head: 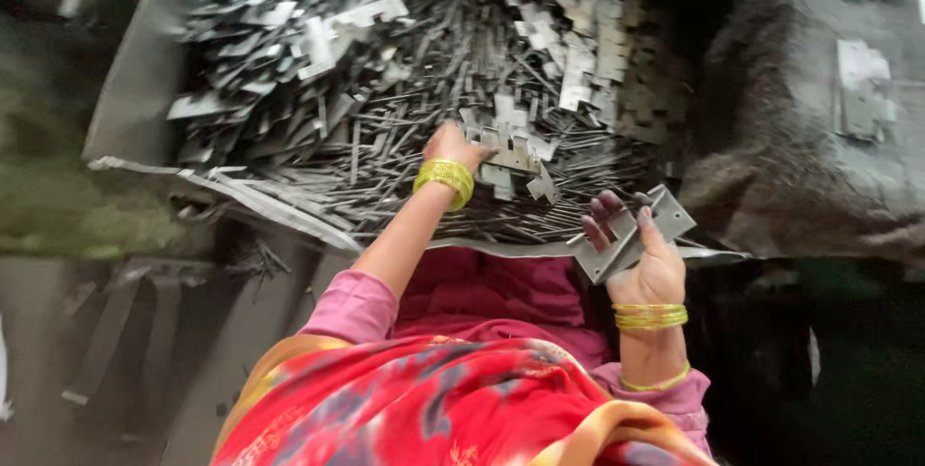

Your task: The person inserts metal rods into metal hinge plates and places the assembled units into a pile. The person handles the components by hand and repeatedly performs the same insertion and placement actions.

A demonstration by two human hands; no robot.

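My left hand (453,146) reaches forward into a large heap of grey metal parts (434,71) and closes on a few flat notched plates (513,146) at the heap's near edge. My right hand (644,259) is held up closer to me, palm up, gripping a small stack of flat grey metal plates (631,233) between fingers and thumb. Both wrists carry yellow bangles. The heap mixes flat stamped plates with many thin rods.
The heap lies on a grey metal sheet (145,80) with a bent front lip. A dark grey mound (790,138) at the right bears a few loose plates (862,90). Dark floor lies at the left, my pink and red clothing below.
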